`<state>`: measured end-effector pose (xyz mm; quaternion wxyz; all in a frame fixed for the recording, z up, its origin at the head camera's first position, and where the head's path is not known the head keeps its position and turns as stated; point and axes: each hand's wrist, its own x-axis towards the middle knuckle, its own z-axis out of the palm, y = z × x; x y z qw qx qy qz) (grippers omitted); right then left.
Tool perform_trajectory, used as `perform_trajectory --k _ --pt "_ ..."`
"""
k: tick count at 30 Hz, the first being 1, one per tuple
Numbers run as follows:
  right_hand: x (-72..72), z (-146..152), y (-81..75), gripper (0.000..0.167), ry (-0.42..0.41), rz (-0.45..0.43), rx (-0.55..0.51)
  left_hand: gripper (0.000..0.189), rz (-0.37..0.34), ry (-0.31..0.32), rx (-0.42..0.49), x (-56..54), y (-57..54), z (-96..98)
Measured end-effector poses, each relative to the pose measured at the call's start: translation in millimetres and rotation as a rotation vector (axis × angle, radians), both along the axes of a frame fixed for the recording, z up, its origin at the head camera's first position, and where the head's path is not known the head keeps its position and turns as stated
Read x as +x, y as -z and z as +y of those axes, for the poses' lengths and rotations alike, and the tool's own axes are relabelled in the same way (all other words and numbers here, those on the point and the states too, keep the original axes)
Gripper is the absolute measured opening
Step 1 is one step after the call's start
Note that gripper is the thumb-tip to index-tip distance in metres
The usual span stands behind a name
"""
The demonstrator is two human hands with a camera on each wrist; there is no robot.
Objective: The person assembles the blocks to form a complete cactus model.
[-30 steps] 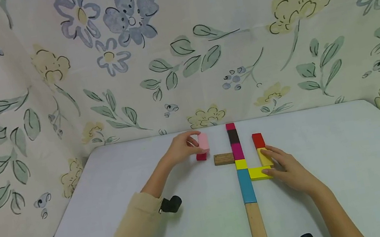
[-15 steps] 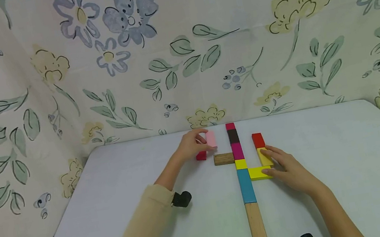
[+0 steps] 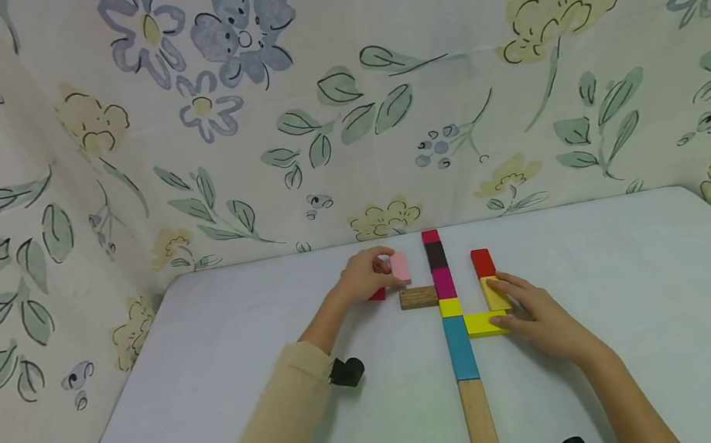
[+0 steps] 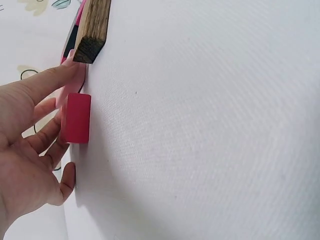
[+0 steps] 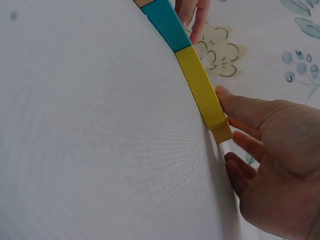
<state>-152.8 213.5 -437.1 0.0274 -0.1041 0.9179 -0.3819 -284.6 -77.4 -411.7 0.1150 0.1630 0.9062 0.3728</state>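
Note:
My left hand pinches a pink block between thumb and fingers, just beyond the left end of a dark brown wooden block. Under that hand sits a red block, partly hidden from above. My right hand rests against two yellow blocks. Its thumb touches the bright yellow block, and its fingertips touch the paler yellow block, beyond which lies a red-orange block. In the right wrist view the fingers look relaxed beside the yellow block's end.
A long row of blocks runs away from me: natural wood, blue, small yellow, magenta, black and pinkish red. The white table ends at a floral cloth.
My left hand has carried the pink block rightward, past the red block and lower, to beside the brown block. The right hand has stayed in place.

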Motion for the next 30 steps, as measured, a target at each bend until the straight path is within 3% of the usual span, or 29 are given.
perform_trajectory --k 9,17,30 --pt "-0.3 -0.7 -0.6 0.068 0.005 -0.014 0.005 0.055 -0.070 -0.020 0.005 0.7 -2.9 -0.5" --pt "0.3 -1.7 -1.2 0.067 0.006 -0.016 0.009 0.046 -0.048 -0.023 0.020 1.0 -0.4 -2.4" --pt "0.5 -1.7 -2.8 0.068 0.008 -0.018 0.019 0.045 -0.076 -0.029 0.083 0.3 7.5 -8.2"
